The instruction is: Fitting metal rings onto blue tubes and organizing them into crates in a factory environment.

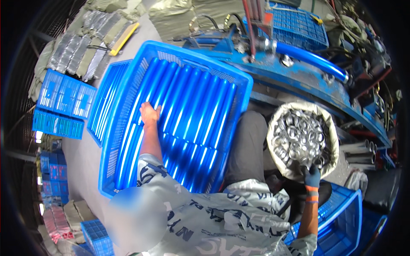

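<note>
Dark printed lettering covers our grey shirt (230, 213), nearest the big blue crate (200, 58). Right of the crate, our gloved right hand (312, 175) bends its fingers at a sack (276, 161) of metal rings (301, 132), grip unclear. Inside the crate, our left hand (150, 114) parts thumb from fingers over blue tubes (175, 91); we cannot tell whether it grips.

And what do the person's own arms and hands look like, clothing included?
The left hand has no glove. The right hand wears a dark blue-grey glove with a bright orange cuff crossed by a narrow greyish band. Loose, pale grey fabric sleeves leave both forearms partly uncovered; the left sleeve carries bold, dark lettering.
</note>
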Available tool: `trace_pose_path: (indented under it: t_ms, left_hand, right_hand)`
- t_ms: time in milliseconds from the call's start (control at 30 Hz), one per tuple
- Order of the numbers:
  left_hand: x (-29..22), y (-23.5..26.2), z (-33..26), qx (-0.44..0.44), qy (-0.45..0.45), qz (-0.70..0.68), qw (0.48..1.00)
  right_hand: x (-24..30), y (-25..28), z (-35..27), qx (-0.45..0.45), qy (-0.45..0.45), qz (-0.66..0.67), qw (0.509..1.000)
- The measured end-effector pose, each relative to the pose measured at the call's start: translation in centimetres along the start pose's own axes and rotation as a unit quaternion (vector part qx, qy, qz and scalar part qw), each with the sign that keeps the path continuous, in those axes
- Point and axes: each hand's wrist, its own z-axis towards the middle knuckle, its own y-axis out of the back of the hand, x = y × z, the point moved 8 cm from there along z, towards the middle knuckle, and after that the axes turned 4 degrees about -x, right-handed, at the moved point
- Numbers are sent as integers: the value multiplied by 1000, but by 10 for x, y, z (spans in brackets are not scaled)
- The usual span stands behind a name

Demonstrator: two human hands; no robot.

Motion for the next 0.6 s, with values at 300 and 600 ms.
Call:
trace_pose_path:
  t_ms: [300,600]
  left_hand:
    - [-39,-55,-31,128,53,21,990]
    - [-113,-57,-100,170,-48,-63,982]
  right_hand:
    - [7,24,19,-18,-124,342,931]
    - [128,-12,-10,78,-115,627,767]
